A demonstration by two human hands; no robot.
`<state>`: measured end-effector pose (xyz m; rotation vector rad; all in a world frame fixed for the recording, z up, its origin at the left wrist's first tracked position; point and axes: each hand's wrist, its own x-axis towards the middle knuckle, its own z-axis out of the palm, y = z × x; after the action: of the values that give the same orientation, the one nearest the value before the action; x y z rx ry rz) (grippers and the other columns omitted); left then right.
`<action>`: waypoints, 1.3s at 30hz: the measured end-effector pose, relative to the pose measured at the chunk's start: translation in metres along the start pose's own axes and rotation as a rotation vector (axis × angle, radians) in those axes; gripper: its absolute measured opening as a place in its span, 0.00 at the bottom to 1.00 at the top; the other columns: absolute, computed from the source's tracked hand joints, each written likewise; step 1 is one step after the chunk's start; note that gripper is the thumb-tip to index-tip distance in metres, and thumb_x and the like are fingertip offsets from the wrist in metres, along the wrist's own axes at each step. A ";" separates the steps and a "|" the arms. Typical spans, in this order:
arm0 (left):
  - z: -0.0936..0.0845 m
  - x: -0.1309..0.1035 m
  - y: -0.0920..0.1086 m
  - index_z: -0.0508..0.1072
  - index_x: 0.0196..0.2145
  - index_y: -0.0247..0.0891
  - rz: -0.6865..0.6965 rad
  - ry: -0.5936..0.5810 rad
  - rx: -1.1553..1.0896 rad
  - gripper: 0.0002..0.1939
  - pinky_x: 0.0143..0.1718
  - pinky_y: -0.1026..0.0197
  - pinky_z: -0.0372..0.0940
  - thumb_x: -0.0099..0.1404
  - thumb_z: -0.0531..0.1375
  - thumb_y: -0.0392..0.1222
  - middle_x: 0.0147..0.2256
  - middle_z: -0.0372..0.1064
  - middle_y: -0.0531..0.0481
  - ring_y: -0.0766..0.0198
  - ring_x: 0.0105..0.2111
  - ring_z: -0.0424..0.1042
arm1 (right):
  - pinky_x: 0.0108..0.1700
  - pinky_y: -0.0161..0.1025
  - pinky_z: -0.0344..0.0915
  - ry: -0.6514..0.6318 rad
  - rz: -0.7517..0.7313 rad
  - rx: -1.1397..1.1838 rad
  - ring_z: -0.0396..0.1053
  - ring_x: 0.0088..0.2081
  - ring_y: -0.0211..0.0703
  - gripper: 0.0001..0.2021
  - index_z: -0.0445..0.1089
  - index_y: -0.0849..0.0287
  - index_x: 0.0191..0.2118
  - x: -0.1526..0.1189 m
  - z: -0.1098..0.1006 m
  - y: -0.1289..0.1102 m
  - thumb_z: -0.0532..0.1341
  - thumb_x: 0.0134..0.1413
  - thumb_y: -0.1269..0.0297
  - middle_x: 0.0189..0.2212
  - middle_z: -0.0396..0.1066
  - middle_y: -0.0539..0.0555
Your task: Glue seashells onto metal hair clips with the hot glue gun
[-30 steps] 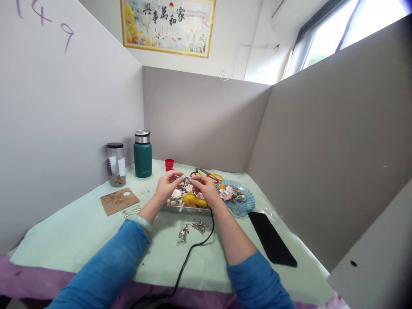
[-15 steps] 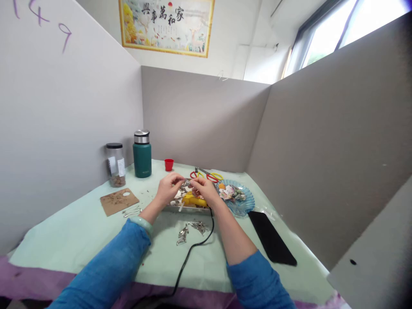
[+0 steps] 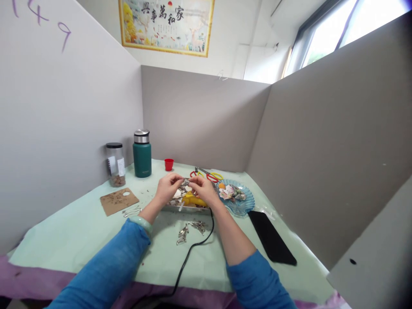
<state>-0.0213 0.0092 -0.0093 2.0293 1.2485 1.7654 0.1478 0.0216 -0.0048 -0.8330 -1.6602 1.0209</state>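
Observation:
Both of my hands hover over a shallow metal tray filled with small pale and grey pieces. My left hand has thumb and forefinger pinched together; whatever sits between them is too small to name. Close beside it, my right hand is pinched the same way, its fingertips nearly meeting the left ones. Below the right hand a yellow glue gun lies in the tray, its white nozzle pointing toward me over the near rim. In front of the tray lie two small heaps of silvery metal clips.
A black cord runs from the glue gun toward me. Right of the tray are a blue plate of small pieces and a black phone-like slab. Scissors, a red cup, green flask, jar and brown card stand around.
My right hand has shifted very slightly to the left and up, its fingertips closer to the left hand's. Everything else stays in place.

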 end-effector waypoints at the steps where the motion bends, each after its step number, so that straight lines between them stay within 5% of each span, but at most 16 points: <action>1: 0.000 0.000 0.000 0.74 0.28 0.37 -0.023 -0.005 -0.018 0.08 0.31 0.64 0.64 0.57 0.59 0.43 0.28 0.70 0.50 0.64 0.29 0.69 | 0.21 0.29 0.60 0.003 -0.005 0.015 0.64 0.21 0.33 0.10 0.69 0.60 0.34 0.000 0.000 0.000 0.62 0.44 0.61 0.23 0.68 0.47; 16: 0.004 0.000 -0.002 0.74 0.35 0.34 -0.254 -0.091 -0.249 0.18 0.28 0.62 0.65 0.53 0.62 0.51 0.28 0.71 0.48 0.64 0.25 0.69 | 0.23 0.31 0.60 0.003 -0.015 0.132 0.62 0.20 0.33 0.11 0.71 0.60 0.33 0.006 -0.010 0.002 0.63 0.43 0.60 0.20 0.67 0.47; 20: 0.005 0.000 -0.004 0.73 0.37 0.34 -0.259 -0.099 -0.208 0.18 0.27 0.63 0.64 0.55 0.61 0.51 0.24 0.69 0.51 0.66 0.22 0.66 | 0.27 0.32 0.62 0.189 -0.005 -0.181 0.66 0.23 0.35 0.09 0.72 0.60 0.35 0.008 -0.054 0.003 0.59 0.47 0.63 0.26 0.72 0.50; 23: 0.005 0.000 -0.006 0.74 0.35 0.35 -0.257 -0.101 -0.159 0.16 0.26 0.64 0.62 0.55 0.60 0.51 0.24 0.69 0.51 0.66 0.22 0.66 | 0.34 0.33 0.63 0.369 0.141 -0.629 0.70 0.31 0.39 0.07 0.74 0.59 0.31 0.001 -0.097 0.006 0.59 0.46 0.68 0.29 0.74 0.53; 26: 0.004 -0.001 -0.006 0.75 0.35 0.35 -0.258 -0.107 -0.100 0.17 0.25 0.64 0.62 0.55 0.59 0.51 0.25 0.71 0.50 0.65 0.22 0.67 | 0.38 0.34 0.62 0.399 0.339 -0.984 0.72 0.38 0.44 0.07 0.75 0.57 0.30 -0.010 -0.127 0.008 0.60 0.46 0.68 0.32 0.76 0.55; 31: 0.003 -0.001 -0.007 0.75 0.35 0.35 -0.259 -0.113 -0.051 0.18 0.25 0.64 0.62 0.54 0.59 0.52 0.27 0.73 0.49 0.64 0.22 0.69 | 0.37 0.35 0.63 0.373 0.541 -1.117 0.72 0.42 0.47 0.10 0.77 0.54 0.35 -0.017 -0.143 0.011 0.60 0.46 0.68 0.39 0.75 0.58; 39: 0.001 -0.001 -0.002 0.76 0.34 0.36 -0.255 -0.122 -0.029 0.17 0.25 0.64 0.62 0.54 0.58 0.51 0.26 0.73 0.49 0.64 0.23 0.69 | 0.38 0.40 0.65 0.396 0.584 -1.130 0.72 0.43 0.53 0.12 0.77 0.56 0.36 -0.019 -0.153 0.019 0.60 0.43 0.72 0.40 0.75 0.62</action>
<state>-0.0211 0.0105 -0.0118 1.8368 1.3646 1.5131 0.3010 0.0492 -0.0030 -2.1838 -1.5922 0.1156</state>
